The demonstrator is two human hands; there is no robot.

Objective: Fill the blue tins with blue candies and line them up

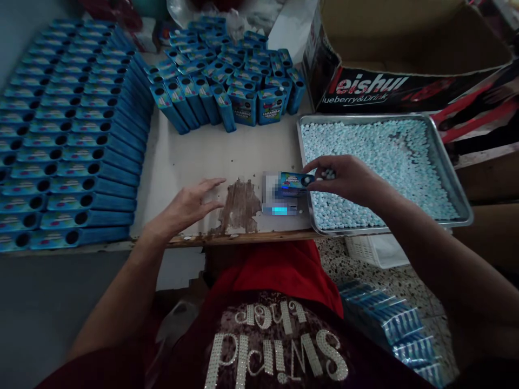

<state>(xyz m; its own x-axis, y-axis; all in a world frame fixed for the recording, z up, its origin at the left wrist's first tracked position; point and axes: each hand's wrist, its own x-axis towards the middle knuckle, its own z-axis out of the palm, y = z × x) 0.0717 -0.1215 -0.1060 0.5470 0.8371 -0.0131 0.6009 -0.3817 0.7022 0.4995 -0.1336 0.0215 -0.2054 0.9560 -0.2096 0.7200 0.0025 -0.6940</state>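
Observation:
A small blue candy box [292, 181] stands on a small scale [279, 209], whose lit display is blurred out. The round hole in the box's top faces up. My right hand [343, 175] is at that hole, fingers curled around several pale candies [327, 173]; whether its fingertips touch the box I cannot tell. Beneath that hand lies a metal tray [465, 213] spread with pale blue and white candies [365, 143]. My left hand [190, 205] hovers over the table, left of the scale, with fingers and thumb apart and nothing in them.
Long rows of blue boxes [81, 140] fill the table's left side. More blue boxes [227, 70] cluster at the back. An open cardboard box [385, 81] stands behind the tray. Below on the floor are wrapped blue packs [393, 319] and a white basket [365, 251]. Another person's arm [486, 113] shows at right.

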